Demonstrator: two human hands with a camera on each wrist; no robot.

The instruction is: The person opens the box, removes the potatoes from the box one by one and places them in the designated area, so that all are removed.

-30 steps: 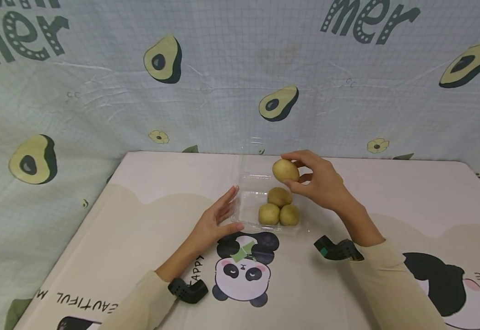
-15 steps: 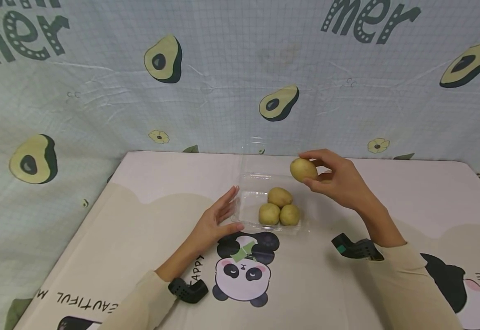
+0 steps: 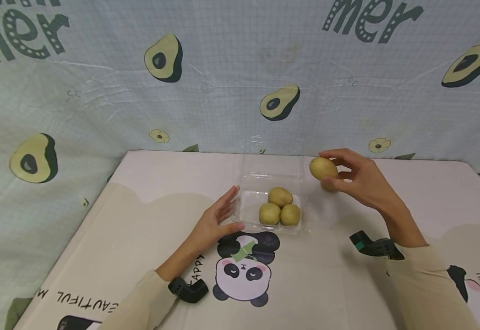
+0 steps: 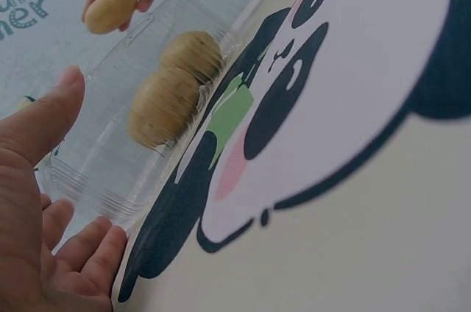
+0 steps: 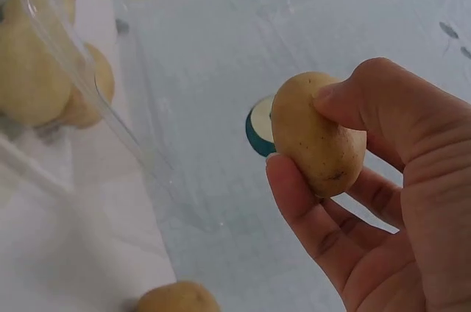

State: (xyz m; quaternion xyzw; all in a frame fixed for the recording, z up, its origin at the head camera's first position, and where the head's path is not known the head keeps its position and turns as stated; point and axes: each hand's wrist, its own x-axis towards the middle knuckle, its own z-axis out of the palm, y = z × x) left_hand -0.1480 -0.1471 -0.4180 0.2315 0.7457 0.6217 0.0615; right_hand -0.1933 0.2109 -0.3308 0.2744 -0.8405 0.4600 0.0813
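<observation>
My right hand (image 3: pixel 357 178) pinches a yellow-brown potato (image 3: pixel 323 168) between thumb and fingers, held up to the right of a clear plastic clamshell box (image 3: pixel 247 206). The right wrist view shows dark specks on this potato (image 5: pixel 313 139). Three potatoes (image 3: pixel 280 196) sit grouped in the right half of the box, whose see-through lid (image 3: pixel 273 158) stands raised at the back. My left hand (image 3: pixel 215 220) lies along the box's left side, fingers extended and thumb at the front left corner.
Another potato (image 5: pixel 179 299) lies on the table below my right hand, mostly hidden in the head view. The tabletop (image 3: pixel 306 284) has a panda print in front of the box. An avocado-printed sheet (image 3: pixel 223 59) hangs behind the back edge.
My right hand has carried its potato rightward, from above the box's right part to beyond its right side. My left hand and the three potatoes in the box have stayed in place.
</observation>
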